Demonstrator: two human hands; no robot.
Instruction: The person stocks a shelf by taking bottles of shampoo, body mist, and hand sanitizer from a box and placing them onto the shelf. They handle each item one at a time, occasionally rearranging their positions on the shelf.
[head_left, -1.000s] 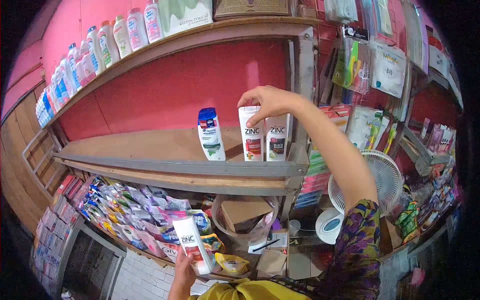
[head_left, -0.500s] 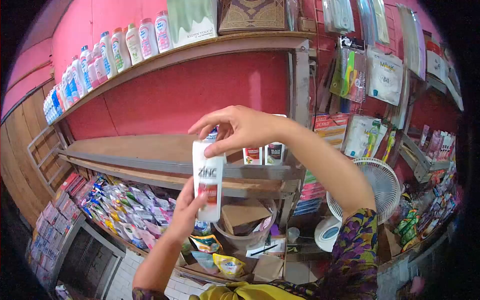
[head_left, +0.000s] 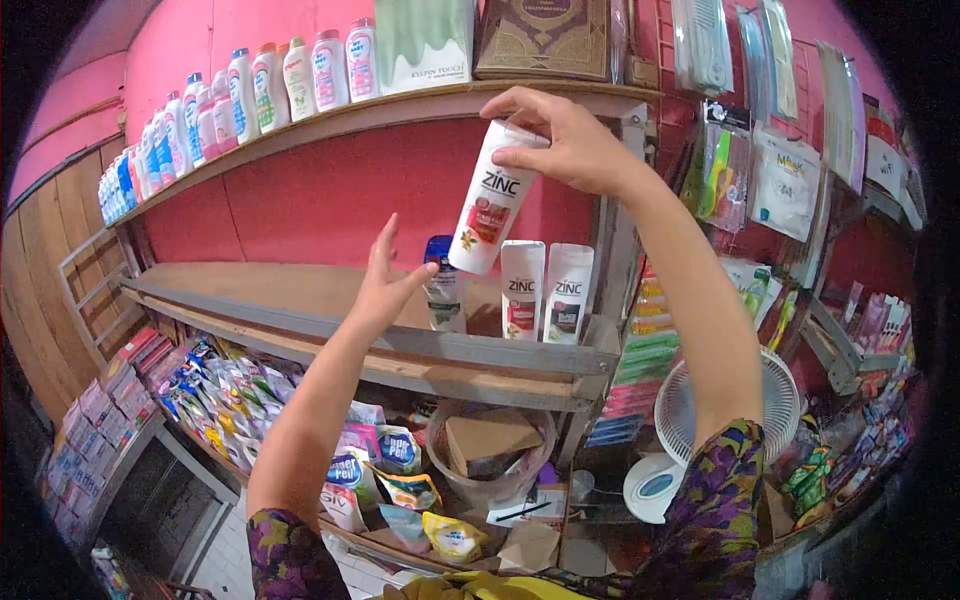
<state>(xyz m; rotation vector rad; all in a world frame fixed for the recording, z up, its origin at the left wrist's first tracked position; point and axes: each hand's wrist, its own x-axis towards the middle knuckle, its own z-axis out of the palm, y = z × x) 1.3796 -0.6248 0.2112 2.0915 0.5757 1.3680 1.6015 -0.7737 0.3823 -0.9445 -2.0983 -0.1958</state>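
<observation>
My right hand (head_left: 560, 140) grips a white ZINC shampoo bottle (head_left: 490, 205) by its upper end, with the bottle tilted above the middle shelf. My left hand (head_left: 388, 280) is open, fingers and thumb apart, and holds nothing. Its thumb tip overlaps the edge of a blue-capped bottle (head_left: 445, 295) standing on that shelf; whether they touch I cannot tell. Two more white ZINC bottles stand upright to the right, one with a red label (head_left: 522, 290) and one with a dark label (head_left: 568, 295).
Baby powder bottles (head_left: 270, 90) line the upper shelf (head_left: 300, 130) beside a green-white box (head_left: 424, 45) and a brown ornate book (head_left: 545, 40). Below are detergent pouches (head_left: 400, 450) and a tub (head_left: 490, 480) holding cardboard. A fan (head_left: 780, 400) stands at right, under hanging packets (head_left: 785, 180).
My right hand has lifted the ZINC bottle up and to the right, tilting it. My left hand has let go of it and moved up beside the blue-capped bottle.
</observation>
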